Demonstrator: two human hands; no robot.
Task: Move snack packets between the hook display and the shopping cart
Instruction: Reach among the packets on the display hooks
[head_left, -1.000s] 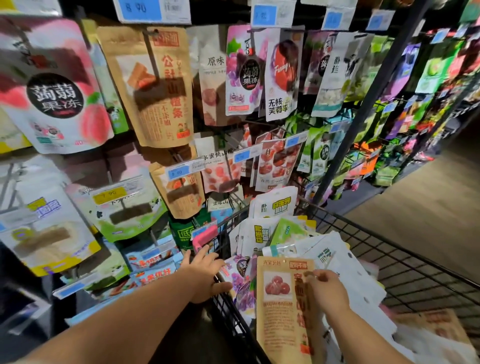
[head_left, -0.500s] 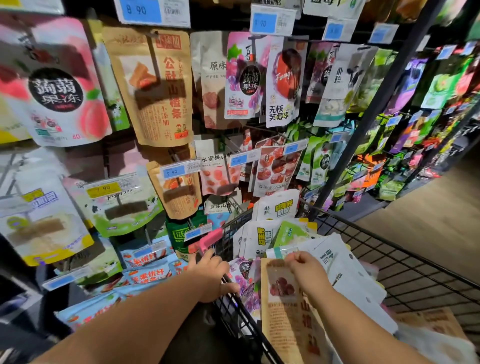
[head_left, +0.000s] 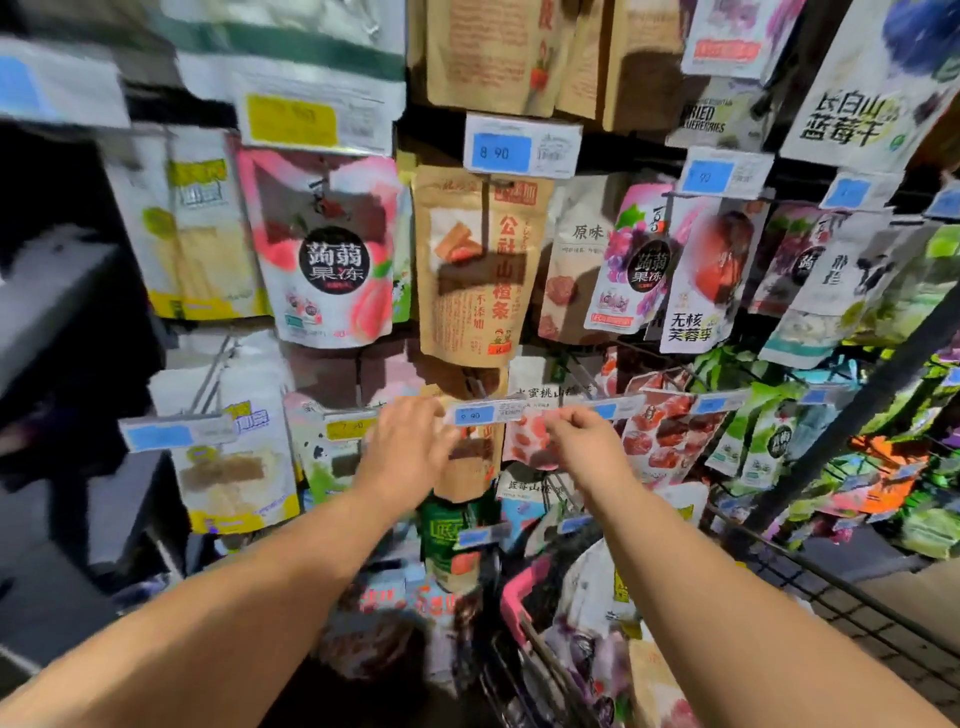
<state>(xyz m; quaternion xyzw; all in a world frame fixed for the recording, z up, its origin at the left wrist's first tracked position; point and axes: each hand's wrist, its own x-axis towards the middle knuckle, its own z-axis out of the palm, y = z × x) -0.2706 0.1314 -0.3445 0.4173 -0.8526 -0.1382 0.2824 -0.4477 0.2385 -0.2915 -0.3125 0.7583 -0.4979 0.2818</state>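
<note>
Snack packets (head_left: 208, 234) hang in rows on the hook display (head_left: 215, 374), flat and shiny, yellow and white at the far left. Next comes a smooth pink jelly packet (head_left: 322, 254) with a black circle on it. The left hand (head_left: 410, 447) is up at the lower row. Its fingers (head_left: 434, 418) are stretched out almost straight (they look blurry). Their tips touch the left edge of a brown paper packet (head_left: 470, 467), which hangs just under a blue price tag (head_left: 478, 414). A bigger brown packet (head_left: 472, 270), dull and papery, hangs above it. The right hand (head_left: 582, 441) is just beside the tag on the other side. Its fingers (head_left: 563, 423) are curled in tight, in front of a pink packet with red fruit (head_left: 524, 441). I cannot tell what they pinch, if anything. Low on the right is the shopping cart (head_left: 831, 597), made of thin black wire in squares, with a pink handle (head_left: 519, 587). More packets lie inside it, a white one (head_left: 597, 587) on top.
</note>
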